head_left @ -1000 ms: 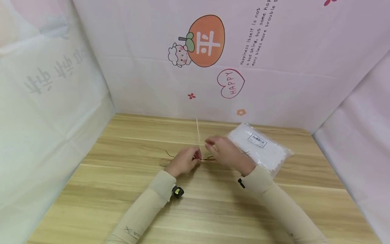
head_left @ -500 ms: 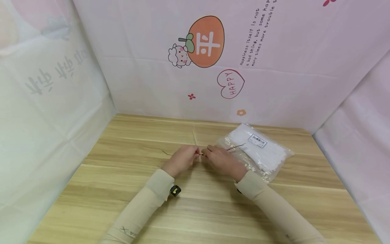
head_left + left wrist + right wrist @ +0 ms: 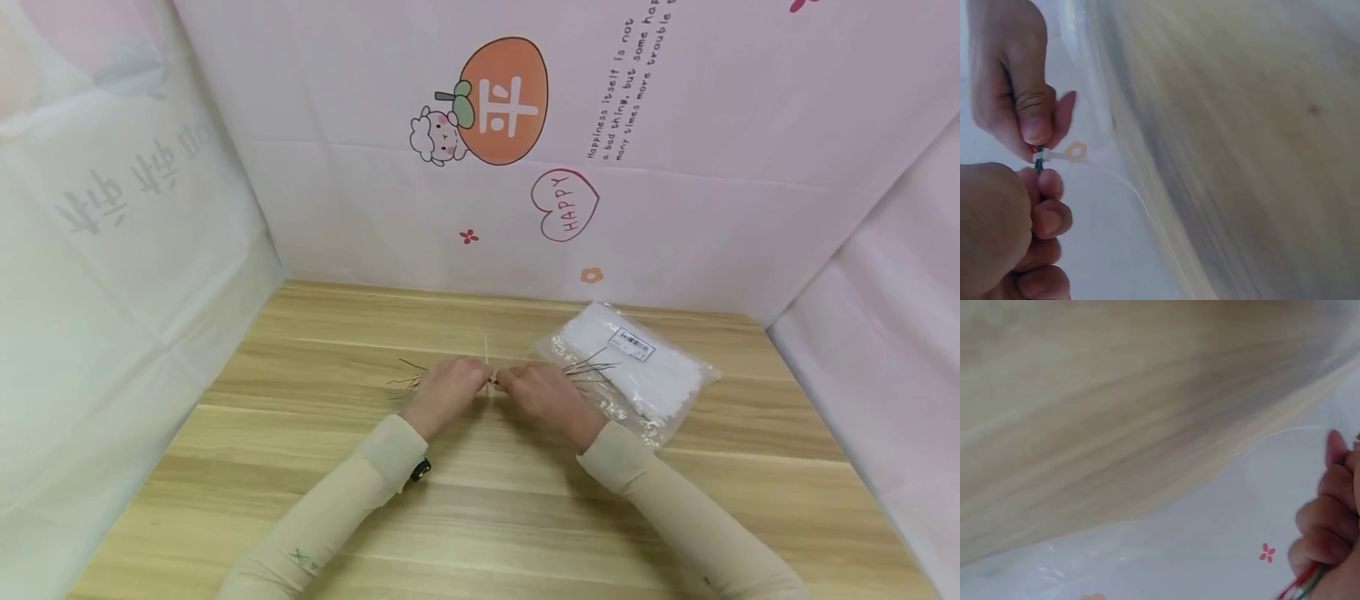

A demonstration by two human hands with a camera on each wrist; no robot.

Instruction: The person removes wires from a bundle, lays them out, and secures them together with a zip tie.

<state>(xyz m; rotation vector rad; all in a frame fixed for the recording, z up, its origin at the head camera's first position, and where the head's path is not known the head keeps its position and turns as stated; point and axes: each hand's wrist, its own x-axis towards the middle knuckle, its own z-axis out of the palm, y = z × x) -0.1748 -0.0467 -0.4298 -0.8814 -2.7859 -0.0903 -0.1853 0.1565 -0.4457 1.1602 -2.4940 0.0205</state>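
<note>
My left hand (image 3: 450, 387) and right hand (image 3: 543, 398) nearly meet above the table, gripping one bundle of thin coloured wires (image 3: 590, 367) from either side. In the left wrist view, a white cable tie (image 3: 1042, 156) circles the bundle in the short gap between the hands, its thin tail reaching away from me. Red and green wire shows at the tie. Loose wire ends fan out beyond both hands. The right wrist view has my curled right fingers (image 3: 1329, 515) at its edge, with wires coming out below them. Most of the bundle is hidden inside the hands.
A clear plastic bag (image 3: 660, 375) of white strips, with a barcode label, lies on the wooden table (image 3: 480, 517) just right of my right hand. Printed white cloth (image 3: 375, 217) hangs at the back and both sides.
My right hand, at first raised with its fingers apart, has come down and gripped the wires right of the tie. Wire ends now spread over the bag. The left hand keeps its hold.
</note>
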